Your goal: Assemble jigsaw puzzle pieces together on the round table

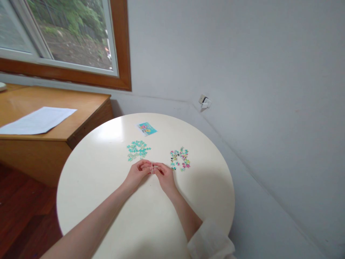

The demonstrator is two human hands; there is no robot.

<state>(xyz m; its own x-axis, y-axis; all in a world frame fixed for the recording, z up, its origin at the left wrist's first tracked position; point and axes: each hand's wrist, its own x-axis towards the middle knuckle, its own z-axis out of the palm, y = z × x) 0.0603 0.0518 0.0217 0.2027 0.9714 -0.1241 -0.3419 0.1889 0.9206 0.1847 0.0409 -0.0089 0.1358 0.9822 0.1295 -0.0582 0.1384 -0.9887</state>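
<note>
As they meet over the table (81,187), the left hand (138,174) and right hand (165,177) pinch a pale bit (152,167), mostly hidden, its smallness apparently demanding fingertips. Teal pieces (134,147) sit just past the left, mixed pieces (184,156) beside the right, seemingly parted by colour, the card (147,128) beyond, perhaps for easy viewing.
</note>
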